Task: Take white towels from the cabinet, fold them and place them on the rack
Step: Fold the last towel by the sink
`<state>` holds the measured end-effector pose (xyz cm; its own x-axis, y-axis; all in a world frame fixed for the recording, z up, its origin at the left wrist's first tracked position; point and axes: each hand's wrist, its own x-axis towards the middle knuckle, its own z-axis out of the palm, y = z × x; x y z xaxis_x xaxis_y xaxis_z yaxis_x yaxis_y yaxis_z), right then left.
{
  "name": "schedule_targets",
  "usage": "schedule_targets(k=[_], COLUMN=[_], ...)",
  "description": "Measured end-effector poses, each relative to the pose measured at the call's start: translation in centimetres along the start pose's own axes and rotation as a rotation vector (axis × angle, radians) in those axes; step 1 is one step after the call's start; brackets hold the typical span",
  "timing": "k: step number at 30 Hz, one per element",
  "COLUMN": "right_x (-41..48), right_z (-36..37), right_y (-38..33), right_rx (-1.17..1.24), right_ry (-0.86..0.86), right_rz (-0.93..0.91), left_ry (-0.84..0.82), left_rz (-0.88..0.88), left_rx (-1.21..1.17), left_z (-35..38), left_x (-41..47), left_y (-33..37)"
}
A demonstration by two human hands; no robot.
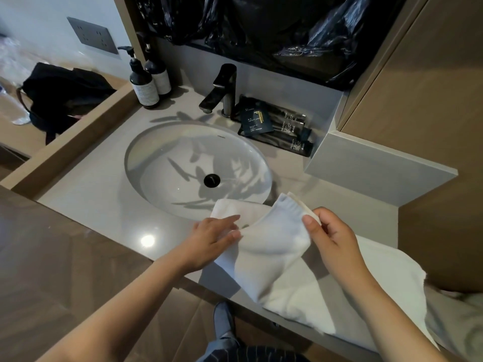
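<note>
White terry towel is lying rumpled on the smooth counter just in front of the oval sink. The right hand is pinching its raised corner, and the left hand is resting straight fingers on its fold.

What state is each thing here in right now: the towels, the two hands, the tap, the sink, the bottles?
small white towel, partly folded, one corner lifted.
large white towel, lying on the counter under the small white towel.
right hand, pinching that lifted corner.
left hand, fingers straight, touching the small white towel.
faucet, no water running.
sink, empty.
pump bottles, upright.
</note>
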<state>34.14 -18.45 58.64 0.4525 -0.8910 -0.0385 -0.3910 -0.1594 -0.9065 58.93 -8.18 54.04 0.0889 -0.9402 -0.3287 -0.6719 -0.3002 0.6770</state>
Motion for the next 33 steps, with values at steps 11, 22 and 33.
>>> schedule_targets(k=[11,22,33], right_x=[3.2,4.5,3.4], right_z=[5.4,6.3,4.2], right_y=[-1.7,3.3,5.2], right_rx=[-0.057,-0.615,-0.765], right_ry=[-0.087,-0.364,-0.323], right_rz=[-0.177,-0.005,0.025], left_ry=[0.151,0.199,0.321], left_rz=[0.01,-0.271,-0.369], left_rx=[-0.239,-0.068,-0.587], left_z=[-2.3,0.0,-0.5], left_x=[-6.5,-1.1,2.4], left_y=[-2.3,-0.9,-0.1])
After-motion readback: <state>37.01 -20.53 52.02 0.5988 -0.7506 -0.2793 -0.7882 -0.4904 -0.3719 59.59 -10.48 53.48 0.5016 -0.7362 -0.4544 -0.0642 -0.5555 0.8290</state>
